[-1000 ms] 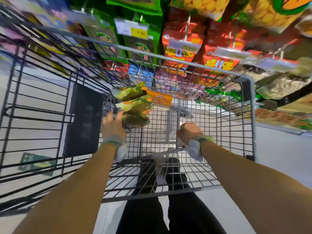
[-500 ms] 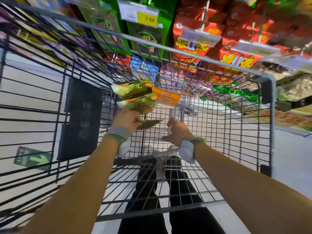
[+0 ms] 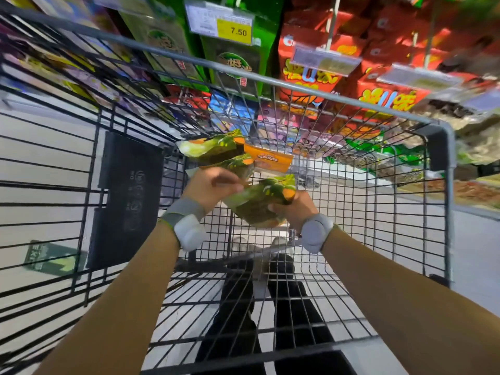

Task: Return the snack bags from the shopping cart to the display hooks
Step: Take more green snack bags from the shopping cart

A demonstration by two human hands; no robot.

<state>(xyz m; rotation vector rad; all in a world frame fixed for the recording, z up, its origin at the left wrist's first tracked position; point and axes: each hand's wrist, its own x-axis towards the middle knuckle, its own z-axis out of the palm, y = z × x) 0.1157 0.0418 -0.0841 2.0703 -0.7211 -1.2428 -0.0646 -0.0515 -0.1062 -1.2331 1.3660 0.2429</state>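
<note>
Both arms reach into the shopping cart [image 3: 443, 201] toward its far end. The right hand [image 3: 293, 211] has its fingers curled round the lower edge of a green-and-orange snack bag [image 3: 261, 203], holding it clear of the wire floor, likely so it can be carried to the hooks. The left hand [image 3: 212, 185] pinches the same bag's upper left corner between thumb and fingers, which probably steadies the bag.

Two more green bags [image 3: 216, 147] and an orange packet [image 3: 267, 158] lie piled against the cart's far left corner, just beyond the left hand.

Hanging bags [image 3: 305, 66] and a yellow price tag [image 3: 236, 29] show past the far rim. No bag from the cart is on a hook yet, as far as I can judge.
</note>
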